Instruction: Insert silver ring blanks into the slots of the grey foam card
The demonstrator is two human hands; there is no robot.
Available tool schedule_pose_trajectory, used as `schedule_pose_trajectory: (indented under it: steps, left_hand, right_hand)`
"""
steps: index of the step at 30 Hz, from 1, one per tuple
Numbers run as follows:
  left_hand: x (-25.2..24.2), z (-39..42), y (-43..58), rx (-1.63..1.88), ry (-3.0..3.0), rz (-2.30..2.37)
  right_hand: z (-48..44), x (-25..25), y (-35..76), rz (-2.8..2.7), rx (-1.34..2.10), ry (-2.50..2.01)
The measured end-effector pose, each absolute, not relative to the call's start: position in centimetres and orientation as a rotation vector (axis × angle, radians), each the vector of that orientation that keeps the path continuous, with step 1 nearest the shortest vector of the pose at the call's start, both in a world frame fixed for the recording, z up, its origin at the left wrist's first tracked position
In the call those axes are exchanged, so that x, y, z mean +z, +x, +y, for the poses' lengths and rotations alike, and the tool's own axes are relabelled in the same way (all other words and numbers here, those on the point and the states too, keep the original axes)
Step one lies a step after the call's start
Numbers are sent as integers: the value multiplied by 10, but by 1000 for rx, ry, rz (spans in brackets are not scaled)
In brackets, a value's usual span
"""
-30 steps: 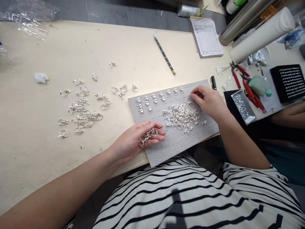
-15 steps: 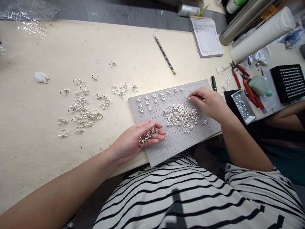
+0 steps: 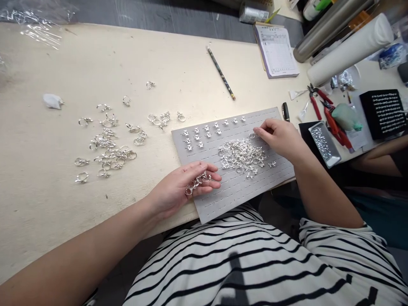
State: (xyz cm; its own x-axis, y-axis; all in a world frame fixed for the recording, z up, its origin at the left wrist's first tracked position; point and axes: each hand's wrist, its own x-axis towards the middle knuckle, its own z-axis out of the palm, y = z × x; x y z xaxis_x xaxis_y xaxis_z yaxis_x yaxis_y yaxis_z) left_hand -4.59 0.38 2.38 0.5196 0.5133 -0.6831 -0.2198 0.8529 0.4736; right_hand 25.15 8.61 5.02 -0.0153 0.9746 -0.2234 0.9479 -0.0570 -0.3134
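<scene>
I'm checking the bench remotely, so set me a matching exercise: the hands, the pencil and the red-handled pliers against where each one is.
Things:
1. Left hand
2. Right hand
3. Pencil
4. Red-handled pliers

Places:
A. On the bench, beyond the grey felt pad
B. Left of the black ring box
C. Above the pad, beside a silver ring
D. Over a cluster of silver rings

Pairs: 1-D, 2-C, 3-A, 4-B
</scene>
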Motion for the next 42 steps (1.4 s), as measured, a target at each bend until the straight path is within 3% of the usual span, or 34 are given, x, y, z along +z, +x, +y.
schedule_pose_trajectory:
  steps: [6, 12, 19, 23, 31, 42]
  left_hand:
    - [25, 4, -46, 464, 352, 939]
    - [24, 4, -46, 449, 366, 931]
    - [24, 4, -46, 454, 369, 936]
    - [25, 5, -46, 450, 353, 937]
    - [25, 4, -47, 449, 356, 929]
    - [28, 3, -43, 518, 247, 820]
  right_hand:
    - [77, 53, 258, -2095, 570, -2061]
    - [72, 47, 252, -2027, 772, -2004]
    - [98, 35, 250, -2214, 178, -1863]
    - [112, 23, 255, -2400, 64, -1849]
    - [112, 24, 256, -2563, 111, -1782]
    - [55, 57, 234, -2228, 309, -1695]
